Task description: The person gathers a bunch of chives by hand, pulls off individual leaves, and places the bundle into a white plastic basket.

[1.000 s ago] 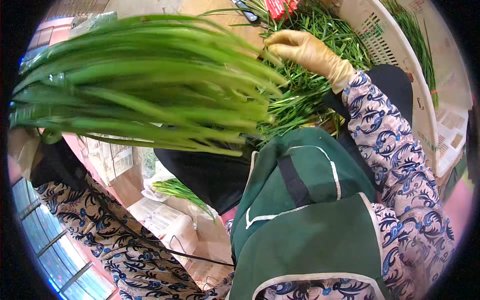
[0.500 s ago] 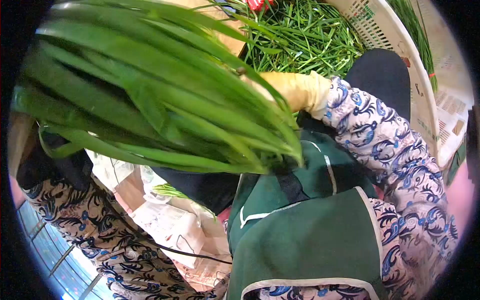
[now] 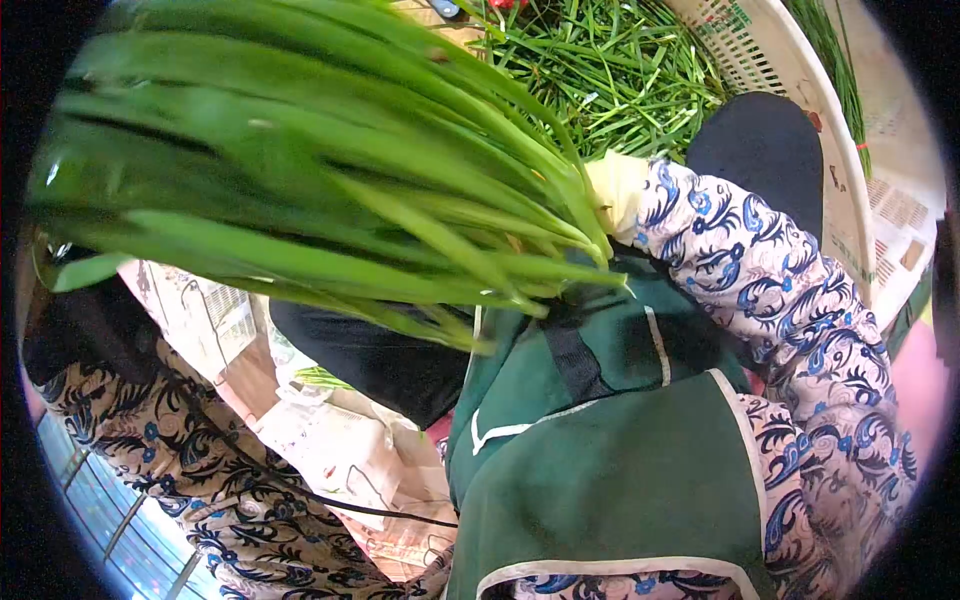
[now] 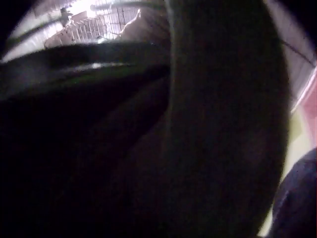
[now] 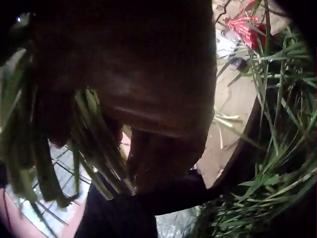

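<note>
A thick bundle of garlic chives (image 3: 280, 160) spreads across the upper left of the head view, raised in front of my body. My left sleeve (image 3: 110, 410) runs up to its far left end, where the left hand holds it behind the leaves. The left wrist view is mostly black. My right hand (image 5: 143, 104), in a yellowish glove, is at the cut ends of the bundle; in the head view only its cuff (image 3: 618, 190) shows past the stalks. In the right wrist view, stalks (image 5: 94, 148) hang among its fingers; I cannot tell whether they grip any.
Loose chives (image 3: 600, 80) lie heaped beyond my right arm, inside a pale perforated plastic basket (image 3: 790, 70). Red ties (image 5: 245, 29) sit at the heap's edge on a wooden board (image 5: 230, 94). A green apron (image 3: 620, 470) covers my lap; printed newspaper (image 3: 330, 440) lies below left.
My right hand has come down and left from above the loose heap to the bundle's cut ends, going behind the stalks. The bundle has tilted and come nearer the camera.
</note>
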The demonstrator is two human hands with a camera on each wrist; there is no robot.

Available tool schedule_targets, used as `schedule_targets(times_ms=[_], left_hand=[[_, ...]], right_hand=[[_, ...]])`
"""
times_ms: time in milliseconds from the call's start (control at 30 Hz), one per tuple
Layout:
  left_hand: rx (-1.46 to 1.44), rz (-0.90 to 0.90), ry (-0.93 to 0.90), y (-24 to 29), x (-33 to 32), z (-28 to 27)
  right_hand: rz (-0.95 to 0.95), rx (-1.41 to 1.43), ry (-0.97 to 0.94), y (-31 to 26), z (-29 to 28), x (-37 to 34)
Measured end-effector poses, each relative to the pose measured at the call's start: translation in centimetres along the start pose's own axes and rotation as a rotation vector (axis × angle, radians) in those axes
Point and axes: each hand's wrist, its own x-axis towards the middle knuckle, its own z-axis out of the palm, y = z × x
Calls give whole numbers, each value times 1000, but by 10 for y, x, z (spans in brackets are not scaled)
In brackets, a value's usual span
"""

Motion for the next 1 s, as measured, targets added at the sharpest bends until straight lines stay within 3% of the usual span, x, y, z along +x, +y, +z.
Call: schedule_targets(times_ms=[67,133,200,267,300,400,500,567,600,667,700,800,833,967,1000], left_hand=[[32,15,46,-4,4,-9],[96,121,-98,-25,18,-53],[-160,-70,12,-24,10,-54],[-181,-73,-77,-29,12,-74],[-192,-74,-122,-31,13,-83],[-213,-80,-91,-36,11,-95],[-199,-76,-164,-33,5,-96],[-519,-246,-286,-31,1,-90],[-680,-332,-345,-32,-1,-88],[-754,-369,-441,-39,7,-93],[-791,-385,-490,-43,10,-95],[-872,-396,-465,-49,9,-93],[-822,-377,-428,-50,7,-92],[-573,-216,-289,-44,-7,-84],[-498,-155,-255,-41,-10,-82]], right_hand=[[57,-79,51,11,-7,-1],[110,-186,170,26,-20,-1],[142,-262,340,34,-30,-1],[111,-243,468,33,-37,0],[85,-199,507,28,-38,1],[148,115,324,-3,-44,2],[39,223,496,-9,-54,0],[-36,320,612,-9,-61,1],[-133,554,380,-16,-75,-5],[-113,662,539,-25,-70,-10],[-188,737,497,-18,-74,-9],[-286,832,523,-28,-71,-12],[-290,847,596,-31,-71,-12],[-469,1084,525,-8,-101,-25],[-461,1039,625,-6,-108,-29]])
